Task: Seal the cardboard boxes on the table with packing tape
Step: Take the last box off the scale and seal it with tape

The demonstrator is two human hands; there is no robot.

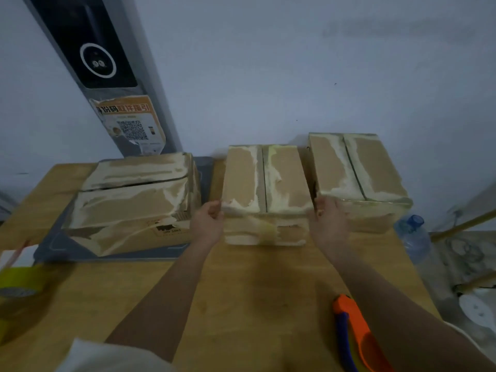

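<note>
Three worn cardboard boxes stand in a row on the wooden table [241, 291]: a large left box [134, 200], a middle box [265, 189] and a right box [359, 170]. Their top flaps lie closed, with an open seam along each. My left hand [208, 224] grips the middle box's near left corner. My right hand [328, 218] grips its near right corner. A yellow tape roll [18, 283] sits at the table's left edge. An orange and blue tape dispenser [354, 334] lies near my right forearm.
A grey mat [69, 251] lies under the left box. A blue water bottle [413, 237] stands off the table's right edge. A dark panel with a QR sticker [131, 127] leans on the wall behind. White cloth [107, 358] shows at the bottom.
</note>
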